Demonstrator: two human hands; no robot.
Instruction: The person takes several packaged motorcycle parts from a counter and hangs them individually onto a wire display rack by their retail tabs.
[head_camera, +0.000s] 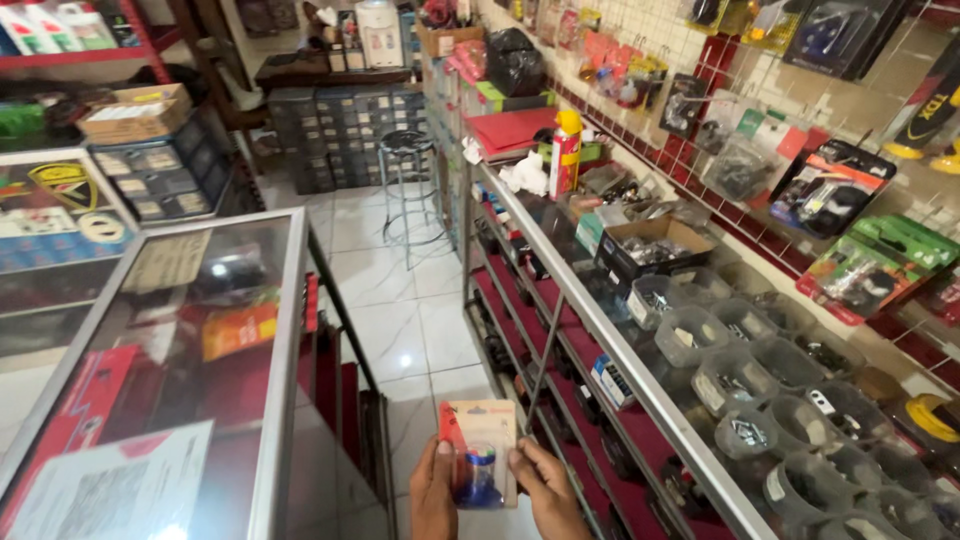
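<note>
**Carded item held two-handed in a narrow shop aisle**

The glass-topped display bench fills the lower left of the frame, papers lying on its top. Along the right runs a second long bench crowded with clear plastic tubs of small hardware, with packaged goods hanging on the grid wall in the upper right. Between the two lies the white tiled floor, and a metal stool stands at upper centre.

At bottom centre, a small blister card with a blue item under its clear bubble is held upright over the floor. The left hand pinches its left edge and the right hand its right edge, both grips clamped on the card.

To hold it well, I judge the fingers should stay on the cardboard margins, off the bubble, with the card kept level and facing up so it remains readable and clear of both bench edges.
</note>
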